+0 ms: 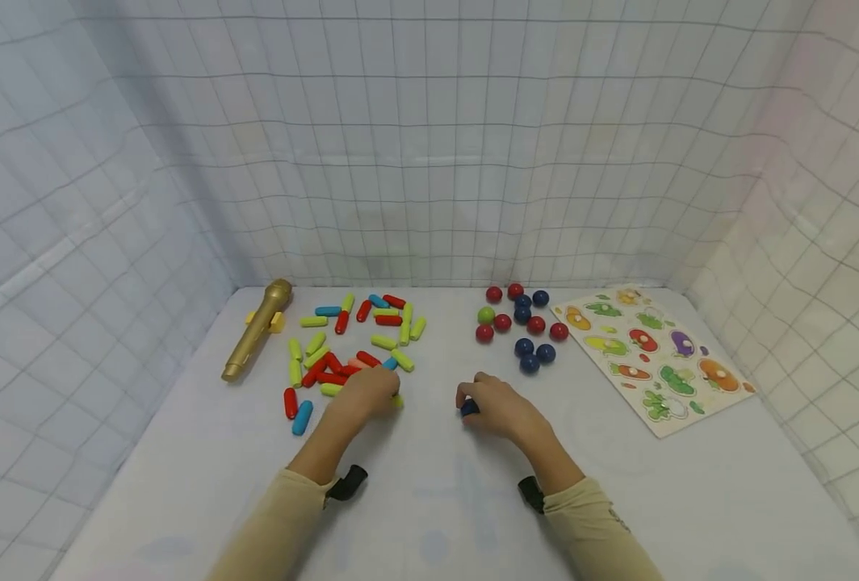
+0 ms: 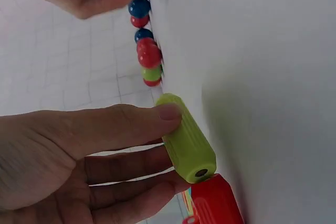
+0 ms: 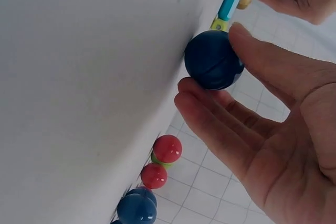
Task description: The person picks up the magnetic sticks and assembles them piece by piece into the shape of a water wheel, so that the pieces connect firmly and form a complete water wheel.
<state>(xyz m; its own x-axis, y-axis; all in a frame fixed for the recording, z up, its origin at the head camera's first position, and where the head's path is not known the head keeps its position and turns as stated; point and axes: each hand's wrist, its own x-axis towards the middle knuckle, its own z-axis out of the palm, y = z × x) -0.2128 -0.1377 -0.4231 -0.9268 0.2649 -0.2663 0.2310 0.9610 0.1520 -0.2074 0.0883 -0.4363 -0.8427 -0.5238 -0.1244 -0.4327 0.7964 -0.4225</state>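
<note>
My left hand (image 1: 370, 393) pinches a lime green magnetic rod (image 2: 189, 137) between thumb and fingers, with a dark magnet showing in its near end. In the left wrist view a red rod (image 2: 216, 200) sits right at that end. My right hand (image 1: 500, 405) grips a dark blue ball (image 3: 212, 60), thumb on one side and fingertips on the other, close over the white table. The two hands are a short distance apart in the middle. Red, blue and lime rods (image 1: 302, 418) lie scattered around and behind the left hand.
Behind the right hand are loose red balls (image 1: 536, 325), several blue balls (image 1: 530, 364) and one green ball (image 1: 486, 315). A vegetable picture board (image 1: 651, 355) lies at the right. On the far left rests a gold microphone-shaped toy (image 1: 257, 331). Checked cloth walls (image 1: 429, 161) enclose the table.
</note>
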